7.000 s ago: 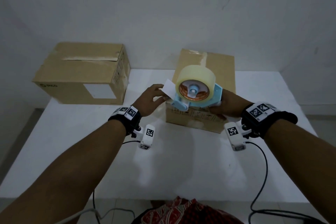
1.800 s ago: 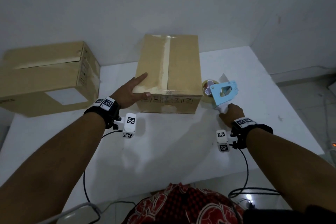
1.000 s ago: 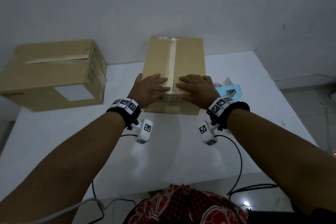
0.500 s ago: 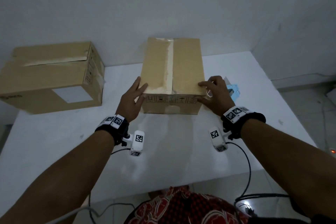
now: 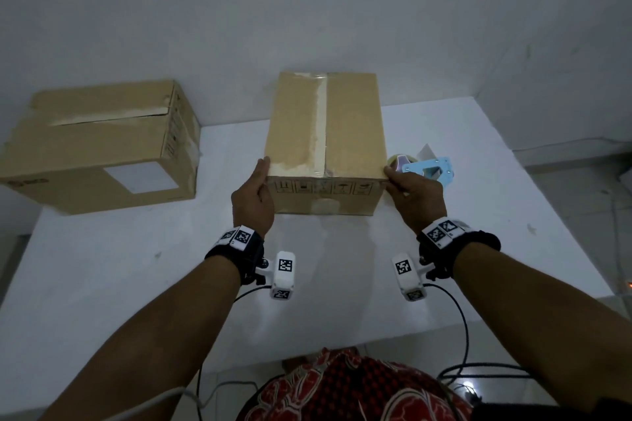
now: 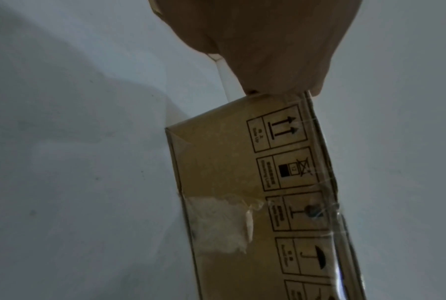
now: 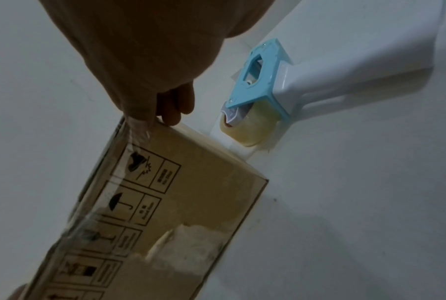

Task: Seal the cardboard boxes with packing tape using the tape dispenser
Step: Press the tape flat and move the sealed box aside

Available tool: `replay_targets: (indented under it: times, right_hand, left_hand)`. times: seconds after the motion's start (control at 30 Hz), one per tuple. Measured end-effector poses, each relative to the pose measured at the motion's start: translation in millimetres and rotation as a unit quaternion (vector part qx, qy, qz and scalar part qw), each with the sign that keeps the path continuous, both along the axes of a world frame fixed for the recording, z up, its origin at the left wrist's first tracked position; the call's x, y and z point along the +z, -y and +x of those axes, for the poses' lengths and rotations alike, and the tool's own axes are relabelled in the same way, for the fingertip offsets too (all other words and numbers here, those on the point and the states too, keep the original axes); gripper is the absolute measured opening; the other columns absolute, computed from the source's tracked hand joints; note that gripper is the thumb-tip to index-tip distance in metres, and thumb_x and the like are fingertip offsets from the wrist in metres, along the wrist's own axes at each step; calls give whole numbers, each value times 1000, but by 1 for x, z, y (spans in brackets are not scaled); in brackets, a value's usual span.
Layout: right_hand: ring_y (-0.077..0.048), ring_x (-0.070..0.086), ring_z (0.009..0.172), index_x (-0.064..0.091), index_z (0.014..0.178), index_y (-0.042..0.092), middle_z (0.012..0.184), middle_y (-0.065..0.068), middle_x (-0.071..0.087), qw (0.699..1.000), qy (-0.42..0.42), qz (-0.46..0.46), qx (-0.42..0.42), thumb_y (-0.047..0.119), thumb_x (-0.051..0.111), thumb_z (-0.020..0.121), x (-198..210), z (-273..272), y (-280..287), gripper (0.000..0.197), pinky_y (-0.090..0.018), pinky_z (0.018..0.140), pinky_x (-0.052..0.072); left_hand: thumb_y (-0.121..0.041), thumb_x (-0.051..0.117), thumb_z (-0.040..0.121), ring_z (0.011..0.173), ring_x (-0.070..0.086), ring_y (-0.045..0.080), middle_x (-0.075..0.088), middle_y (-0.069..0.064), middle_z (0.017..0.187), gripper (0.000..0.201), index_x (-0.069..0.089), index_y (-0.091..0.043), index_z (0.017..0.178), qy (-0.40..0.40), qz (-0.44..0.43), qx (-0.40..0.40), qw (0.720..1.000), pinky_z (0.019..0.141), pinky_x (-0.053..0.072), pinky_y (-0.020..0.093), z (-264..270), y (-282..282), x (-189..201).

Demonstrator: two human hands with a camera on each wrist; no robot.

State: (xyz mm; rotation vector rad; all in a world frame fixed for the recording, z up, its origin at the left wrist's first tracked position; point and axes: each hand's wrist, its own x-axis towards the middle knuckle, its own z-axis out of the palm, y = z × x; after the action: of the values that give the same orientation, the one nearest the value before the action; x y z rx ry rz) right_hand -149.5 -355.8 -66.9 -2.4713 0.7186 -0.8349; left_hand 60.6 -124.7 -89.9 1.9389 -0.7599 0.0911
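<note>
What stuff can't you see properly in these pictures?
- Head view: the tape dispenser is half hidden behind the right hand and the middle box.
- Head view: the left box is cut off by the edge.
- Wrist views: the small print beside the middle box's symbols is too blurry to read.

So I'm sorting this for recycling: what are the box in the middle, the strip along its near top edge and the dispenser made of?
Middle box: matte brown cardboard, printed handling symbols. Edge strip: apparently clear glossy plastic tape, since it glints and wrinkles. Tape dispenser: smooth blue and white, probably moulded plastic.
</note>
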Motion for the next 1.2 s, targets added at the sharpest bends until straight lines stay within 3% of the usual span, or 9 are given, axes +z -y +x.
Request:
replay_targets:
  times: [0.13,0.3,0.47,0.63,0.7,0.8,0.97,1.1,1.2]
  right_hand:
    - [-35,62,89,72,110,12,95,-12,72,992,-77,-93,28,29,73,82,18,-1,3,32,-44,78,50]
    - [-27,48,122,58,129,25,135,-4,56,961,-140,-184,152,43,51,87,40,47,-32,47,-46,94,38]
    - [-28,42,133,49,139,23,148,-2,47,932,-230,-198,198,30,45,96,30,69,-49,44,-51,98,34]
    - [-28,41,136,39,145,21,153,-3,42,916,-251,-225,219,32,41,96,31,65,-44,51,-52,100,34]
    - [-26,31,143,29,150,23,158,-1,32,926,-260,-201,188,36,43,96,35,58,-32,57,-54,107,30]
    - [-29,10,150,15,154,22,164,-4,13,945,-287,-122,100,41,46,97,30,44,-12,68,-62,114,20]
    - [-40,-3,150,13,154,6,164,-16,5,944,-292,-75,138,24,45,101,22,44,-8,66,-60,119,14]
    - [-36,9,150,23,153,7,163,-17,12,938,-259,-78,218,12,50,97,28,31,18,63,-54,119,18]
    - [-36,19,148,32,149,5,159,-17,25,938,-236,-101,234,11,53,96,27,31,21,58,-48,118,19]
  left_hand:
    - [-8,63,92,91,66,14,66,1,102,20,63,-11,111,-93,-61,79,991,79,54,19,1,-7,2]
    - [-16,70,88,77,63,13,68,0,83,6,69,-11,85,-59,-21,104,993,68,46,10,-1,-5,11]
    - [-13,66,90,77,61,9,70,3,89,11,74,-6,93,-55,6,87,995,68,39,-2,-7,-10,19]
    - [-26,73,85,76,59,1,67,-1,91,19,67,-12,97,-124,-9,113,986,77,53,25,-11,1,37]
    - [-32,74,84,96,60,11,60,4,117,46,55,-16,123,-149,-7,94,984,87,51,29,-5,9,44]
    - [-42,66,87,137,36,24,31,12,153,82,22,-22,153,-215,78,6,974,112,34,41,5,26,44]
    - [-53,58,90,144,24,26,17,12,160,95,0,-18,156,-232,152,-75,958,117,25,42,3,41,35]
    - [-82,49,75,138,36,27,33,11,153,108,9,-20,154,-198,166,-82,962,111,34,50,17,36,23]
    - [-61,54,87,144,24,29,20,15,158,97,4,-14,156,-195,161,-74,965,117,24,46,13,35,36]
